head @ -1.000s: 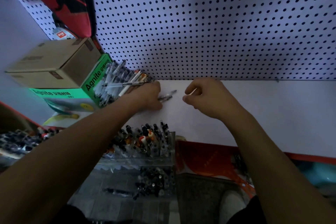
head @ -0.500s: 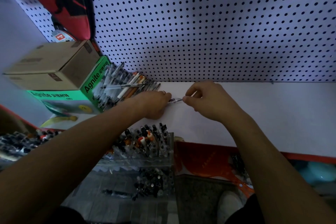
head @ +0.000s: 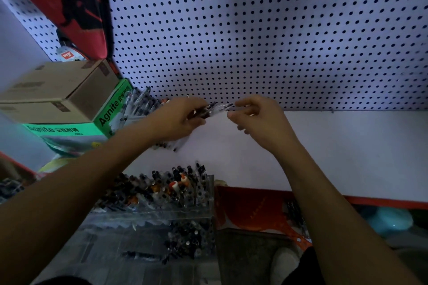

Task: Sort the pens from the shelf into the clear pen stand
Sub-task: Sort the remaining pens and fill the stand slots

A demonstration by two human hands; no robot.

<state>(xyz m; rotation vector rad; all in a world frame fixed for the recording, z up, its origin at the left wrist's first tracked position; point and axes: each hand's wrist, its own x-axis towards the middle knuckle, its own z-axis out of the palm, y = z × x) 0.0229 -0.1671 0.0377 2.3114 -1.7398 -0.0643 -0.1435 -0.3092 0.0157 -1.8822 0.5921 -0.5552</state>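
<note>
So we've got the white shelf [head: 324, 146] out front, with the clear pen stand [head: 162, 201] already packed just below its near edge. Our left hand [head: 178, 120] has its grip curled around a bunch of pens [head: 206, 109], lifted off the shelf, probably gathering them for the stand, and our right hand [head: 259, 118] pinches one pen's tip.

Motion blurs the pens [head: 212, 109] between both hands, and the left hand [head: 179, 120] hides their ends.
</note>
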